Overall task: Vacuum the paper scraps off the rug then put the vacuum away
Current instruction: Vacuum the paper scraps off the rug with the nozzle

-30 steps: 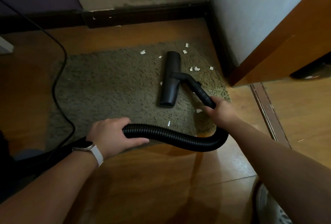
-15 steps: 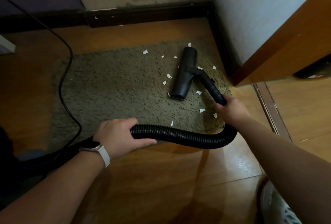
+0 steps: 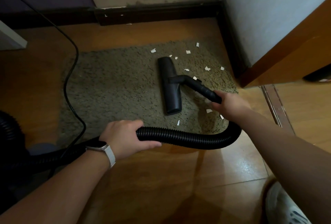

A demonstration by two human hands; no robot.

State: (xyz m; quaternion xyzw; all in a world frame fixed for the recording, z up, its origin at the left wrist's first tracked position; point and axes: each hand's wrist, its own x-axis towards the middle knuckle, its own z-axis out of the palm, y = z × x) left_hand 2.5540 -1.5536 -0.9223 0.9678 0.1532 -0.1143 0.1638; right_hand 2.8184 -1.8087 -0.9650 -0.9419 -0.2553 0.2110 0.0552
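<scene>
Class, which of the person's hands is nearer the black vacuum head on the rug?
Right. The right hand grips the tube just right of the vacuum head; the left hand holds the hose, lower left of the head and closer to the person.

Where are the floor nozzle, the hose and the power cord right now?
floor nozzle [image 3: 172, 96]: head view, middle of its flat black head.
hose [image 3: 188, 138]: head view, its ribbed middle stretch.
power cord [image 3: 65, 89]: head view, the bend along the left edge of the rug [image 3: 116, 89].
</scene>
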